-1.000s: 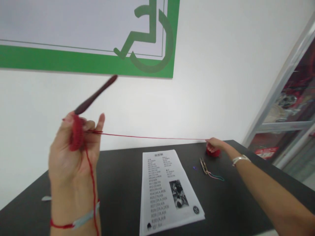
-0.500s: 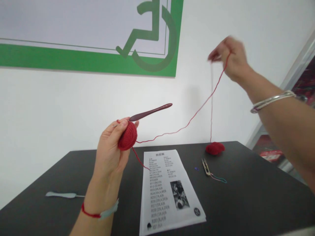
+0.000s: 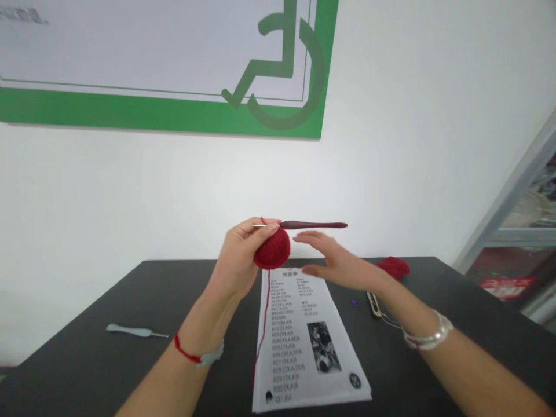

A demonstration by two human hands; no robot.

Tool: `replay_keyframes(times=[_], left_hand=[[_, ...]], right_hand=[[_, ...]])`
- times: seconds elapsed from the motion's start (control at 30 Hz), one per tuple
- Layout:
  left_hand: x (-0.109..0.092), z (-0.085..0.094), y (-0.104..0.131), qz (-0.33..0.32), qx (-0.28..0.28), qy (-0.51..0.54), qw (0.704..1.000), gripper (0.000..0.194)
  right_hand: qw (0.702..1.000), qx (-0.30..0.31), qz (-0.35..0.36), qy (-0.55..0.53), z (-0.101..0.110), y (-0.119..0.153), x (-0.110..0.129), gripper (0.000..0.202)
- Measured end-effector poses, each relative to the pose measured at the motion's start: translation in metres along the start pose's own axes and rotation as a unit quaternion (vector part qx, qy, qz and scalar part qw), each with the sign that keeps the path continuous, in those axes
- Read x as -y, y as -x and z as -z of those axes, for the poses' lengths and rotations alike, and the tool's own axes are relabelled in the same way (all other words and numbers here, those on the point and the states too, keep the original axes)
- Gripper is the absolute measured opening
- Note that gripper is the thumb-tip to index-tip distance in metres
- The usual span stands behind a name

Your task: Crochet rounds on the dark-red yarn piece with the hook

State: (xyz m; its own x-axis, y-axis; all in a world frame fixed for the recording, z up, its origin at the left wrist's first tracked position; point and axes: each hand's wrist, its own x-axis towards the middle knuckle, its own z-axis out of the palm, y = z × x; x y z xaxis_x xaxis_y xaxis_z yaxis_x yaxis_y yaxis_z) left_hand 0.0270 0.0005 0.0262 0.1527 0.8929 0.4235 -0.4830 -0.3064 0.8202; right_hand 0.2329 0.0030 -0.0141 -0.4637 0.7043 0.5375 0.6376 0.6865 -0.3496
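My left hand [image 3: 234, 258] pinches a round red crocheted piece [image 3: 273, 250] above the table's far part. The same hand grips a crochet hook with a dark red handle [image 3: 315, 225], which lies level across the top of the piece and points right. My right hand [image 3: 332, 260] is just right of the piece, fingers apart and holding nothing, not touching the hook. A strand of red yarn [image 3: 266, 313] hangs from the piece down over the paper. Partly behind my right forearm sits the red yarn ball [image 3: 393, 267].
A printed pattern sheet [image 3: 284, 347] lies on the black table [image 3: 230, 382]. To the left is a light blue crochet hook [image 3: 130, 330]. Thread snips [image 3: 373, 305], half covered by my right arm, and a small purple stitch marker [image 3: 355, 302] lie to the right.
My right hand has come down and left from high up, where yarn ran over it, and is now beside the piece. The dark red hook has tilted from slanting upward to level.
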Motion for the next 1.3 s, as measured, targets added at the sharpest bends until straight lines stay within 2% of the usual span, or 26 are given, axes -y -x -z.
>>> replay_keyframes(times=[0.07,0.13,0.2,0.3,0.43,0.53,0.63,0.73,0.8,0.93,1.03,1.13,1.3], left_hand=[[0.007,0.003,0.009,0.036,0.005,-0.018,0.999,0.011],[0.015,0.007,0.020,0.081,0.023,-0.037,0.996,0.010],[0.023,0.010,0.031,0.129,0.046,-0.045,0.990,0.012],[0.032,0.014,0.042,0.177,0.069,-0.056,0.980,0.013],[0.041,0.019,0.049,0.186,0.104,-0.052,0.976,0.032],[0.045,0.025,0.052,0.204,0.124,-0.063,0.969,0.043],[0.047,0.027,0.052,0.212,0.116,-0.074,0.968,0.044],[0.050,0.026,0.051,0.204,0.089,-0.086,0.971,0.039],[0.054,0.026,0.049,0.193,0.069,-0.092,0.974,0.030],[0.067,0.029,0.046,0.179,0.037,-0.073,0.980,0.018],[0.075,0.031,0.045,0.186,0.029,-0.047,0.981,0.022],[0.079,0.031,0.046,0.189,0.012,-0.063,0.980,0.025],[0.080,0.030,0.050,0.162,-0.023,-0.108,0.981,0.027]], right_hand=[[0.975,-0.058,0.009,-0.216,-0.028,0.012,0.014,0.045],[0.923,-0.157,0.000,-0.351,-0.051,0.019,0.024,0.047],[0.866,-0.234,-0.017,-0.443,-0.067,0.023,0.030,0.036],[0.816,-0.256,-0.053,-0.515,-0.079,0.027,0.037,0.013],[0.781,-0.249,-0.088,-0.567,-0.085,0.034,0.043,0.014],[0.775,-0.244,-0.103,-0.574,-0.087,0.040,0.042,0.011],[0.795,-0.230,-0.110,-0.550,-0.087,0.044,0.035,0.011],[0.824,-0.228,-0.125,-0.504,-0.085,0.046,0.026,0.013],[0.830,-0.225,-0.132,-0.493,-0.085,0.046,0.022,0.014],[0.805,-0.211,-0.130,-0.539,-0.089,0.043,0.020,0.019],[0.774,-0.202,-0.150,-0.581,-0.092,0.040,0.022,0.022],[0.747,-0.204,-0.188,-0.604,-0.094,0.040,0.022,0.020],[0.726,-0.193,-0.215,-0.625,-0.098,0.042,0.022,0.020]])
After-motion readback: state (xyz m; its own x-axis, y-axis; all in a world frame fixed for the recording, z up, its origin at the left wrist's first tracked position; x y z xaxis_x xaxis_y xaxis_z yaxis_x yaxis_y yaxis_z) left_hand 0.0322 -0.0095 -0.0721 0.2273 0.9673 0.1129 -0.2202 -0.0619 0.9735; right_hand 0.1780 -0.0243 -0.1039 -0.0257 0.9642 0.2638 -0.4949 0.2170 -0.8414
